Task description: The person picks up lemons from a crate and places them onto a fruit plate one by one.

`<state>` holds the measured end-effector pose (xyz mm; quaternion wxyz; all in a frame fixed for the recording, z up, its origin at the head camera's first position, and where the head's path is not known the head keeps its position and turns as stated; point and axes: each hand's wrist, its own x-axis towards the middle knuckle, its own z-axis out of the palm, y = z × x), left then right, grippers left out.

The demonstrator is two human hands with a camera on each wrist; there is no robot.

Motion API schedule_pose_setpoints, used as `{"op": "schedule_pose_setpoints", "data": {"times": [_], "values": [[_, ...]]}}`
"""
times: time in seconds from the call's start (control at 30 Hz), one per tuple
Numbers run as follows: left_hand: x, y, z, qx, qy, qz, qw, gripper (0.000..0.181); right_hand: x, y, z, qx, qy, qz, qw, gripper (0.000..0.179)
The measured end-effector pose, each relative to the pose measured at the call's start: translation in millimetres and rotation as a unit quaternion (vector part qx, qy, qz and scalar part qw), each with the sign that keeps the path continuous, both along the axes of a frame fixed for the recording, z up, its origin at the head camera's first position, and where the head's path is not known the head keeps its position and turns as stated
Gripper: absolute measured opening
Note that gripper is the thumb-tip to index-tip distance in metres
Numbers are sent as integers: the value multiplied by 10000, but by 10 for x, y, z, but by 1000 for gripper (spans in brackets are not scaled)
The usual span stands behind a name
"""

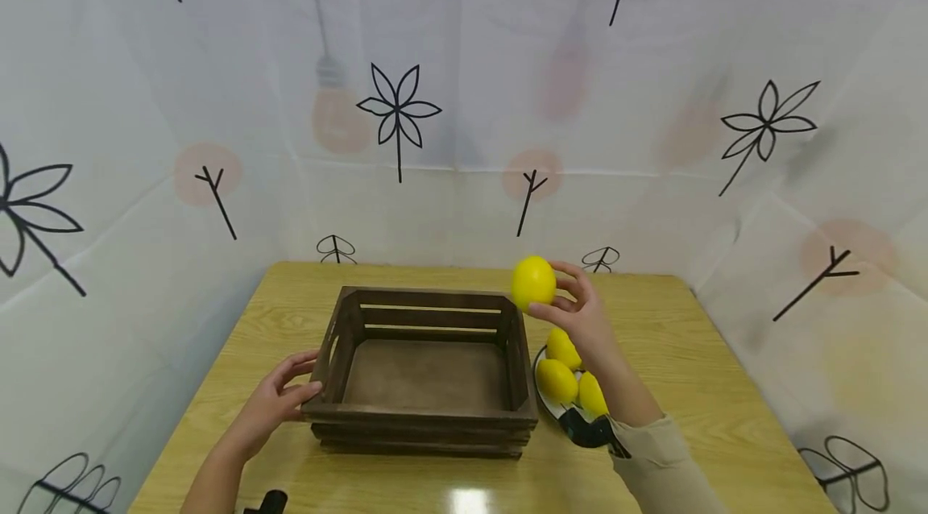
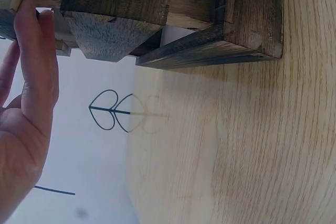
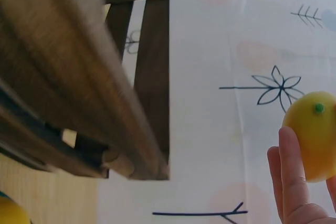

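Note:
A dark brown wooden crate with slatted sides stands on the table, nothing inside it. My left hand touches its left end, thumb at the front corner; the left wrist view shows the fingers fairly straight against the wood. Above the crate's right end, my right hand pinches a yellow lemon between thumb and fingers. In the right wrist view that lemon shows a small green spot at its end. More lemons lie on a plate right of the crate, partly hidden by my right forearm.
The light wood table extends around the crate. A white cloth printed with dark plant drawings hangs behind it and at both sides. A black strap piece is on my right wrist, in front of the plate.

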<state>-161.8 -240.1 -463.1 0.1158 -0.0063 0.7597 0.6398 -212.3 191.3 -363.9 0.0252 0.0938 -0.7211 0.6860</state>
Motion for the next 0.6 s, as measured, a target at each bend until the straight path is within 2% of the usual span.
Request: {"op": "schedule_pose_setpoints", "data": {"times": [0.27,0.6], "values": [[13,10,6,1,80,-11,10000,57,73,239,-153,-85,40,-135,9999,58],[18,13,-46,9,122,22,9999,56,209,560,-345,352,-149,-555,9977,60]]}}
